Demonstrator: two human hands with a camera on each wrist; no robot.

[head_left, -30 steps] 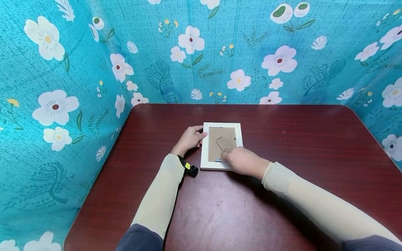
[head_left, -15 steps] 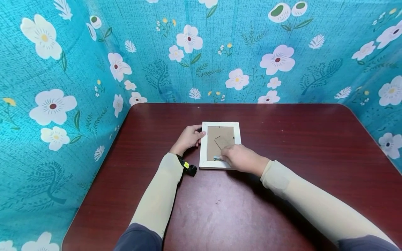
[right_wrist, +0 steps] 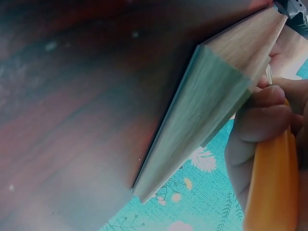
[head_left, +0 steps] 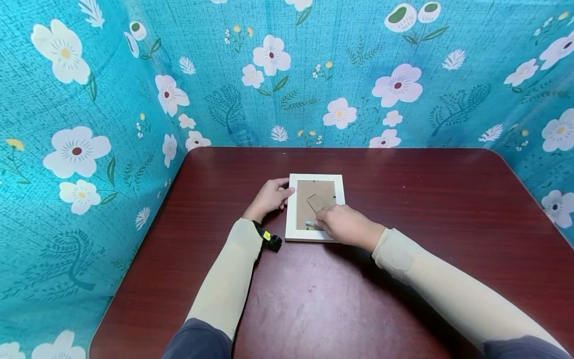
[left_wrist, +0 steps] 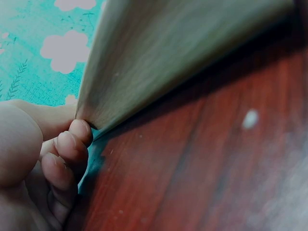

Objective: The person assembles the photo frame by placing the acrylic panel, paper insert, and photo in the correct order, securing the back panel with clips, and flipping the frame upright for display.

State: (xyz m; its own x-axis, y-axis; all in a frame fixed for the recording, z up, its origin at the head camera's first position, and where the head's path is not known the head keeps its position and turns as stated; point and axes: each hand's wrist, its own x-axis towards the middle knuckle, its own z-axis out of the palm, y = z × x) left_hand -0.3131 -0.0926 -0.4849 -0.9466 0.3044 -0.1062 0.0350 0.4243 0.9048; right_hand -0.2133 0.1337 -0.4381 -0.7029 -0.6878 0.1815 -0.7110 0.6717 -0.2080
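Note:
A white picture frame (head_left: 292,214) lies face down on the dark red table, its brown backing board (head_left: 305,192) showing. My left hand (head_left: 270,197) pinches the frame's left side, thumb on top. The left wrist view shows its fingers (left_wrist: 65,147) curled at the frame's edge. My right hand (head_left: 343,224) is over the frame's lower right part. In the right wrist view it grips an orange-handled tool (right_wrist: 273,183) with a thin metal end; its exact kind is unclear. A pale bluish tip (head_left: 310,223) shows by the right fingers, near the backing's lower edge.
The dark red wooden table (head_left: 426,199) has rounded far corners. Blue floral cloth (head_left: 287,75) hangs behind it and along the left side. A black strap with a small camera (head_left: 271,242) sits on the left wrist.
The pale tip by the right fingers has shifted slightly up from the frame's lower rim onto the backing. The left hand stays on the frame, which has hardly moved.

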